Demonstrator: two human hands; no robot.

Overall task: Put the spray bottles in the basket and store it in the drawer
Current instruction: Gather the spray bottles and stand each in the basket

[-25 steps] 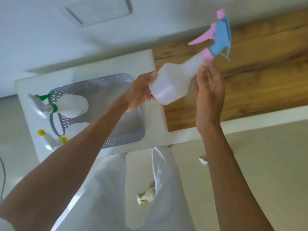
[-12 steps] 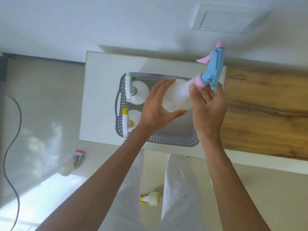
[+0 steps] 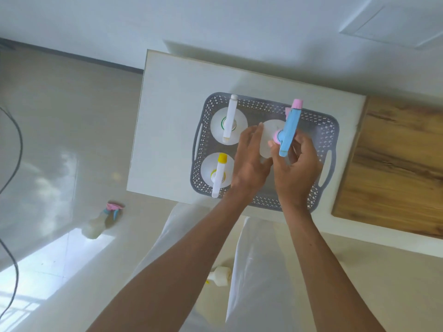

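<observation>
A grey perforated basket (image 3: pixel 318 123) stands on a white cabinet top (image 3: pixel 172 111). Two white spray bottles stand upright in its left half: one with a green collar (image 3: pixel 227 123) at the back, one with a yellow nozzle (image 3: pixel 218 173) at the front. A third white bottle with a blue and pink trigger head (image 3: pixel 288 130) is upright inside the basket. My right hand (image 3: pixel 297 168) grips it at the neck. My left hand (image 3: pixel 251 161) rests flat against its left side.
A wooden panel (image 3: pixel 395 168) adjoins the cabinet top on the right. On the glossy floor lie a pink-and-blue spray bottle (image 3: pixel 100 221) to the left and a yellow-capped one (image 3: pixel 219 276) between my legs. A black cable (image 3: pixel 14 164) runs along the far left.
The blue-headed bottle has gone from tilted above the surface to upright inside the basket. Both hands came down with it, and my view has shifted over the basket.
</observation>
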